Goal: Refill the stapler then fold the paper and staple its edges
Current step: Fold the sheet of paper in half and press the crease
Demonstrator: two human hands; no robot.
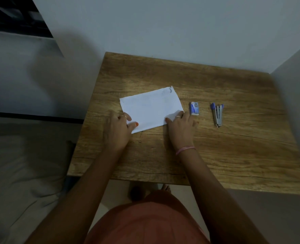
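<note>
A white sheet of paper (151,107), folded over, lies flat on the wooden table (233,147). My left hand (118,128) grips its near left corner, thumb on top of the sheet. My right hand (180,126) presses flat on the near right corner with fingers spread. To the right of the paper sits a small blue and white staple box (194,108). Further right lies a small metal stapler (218,114) with blue ends, its two arms spread apart. Neither hand touches the box or the stapler.
The table stands against a pale wall (163,23), with another wall close on the right (295,64). A bed with grey bedding (22,173) is to the left of the table. My orange garment (145,222) and feet show below the table's near edge.
</note>
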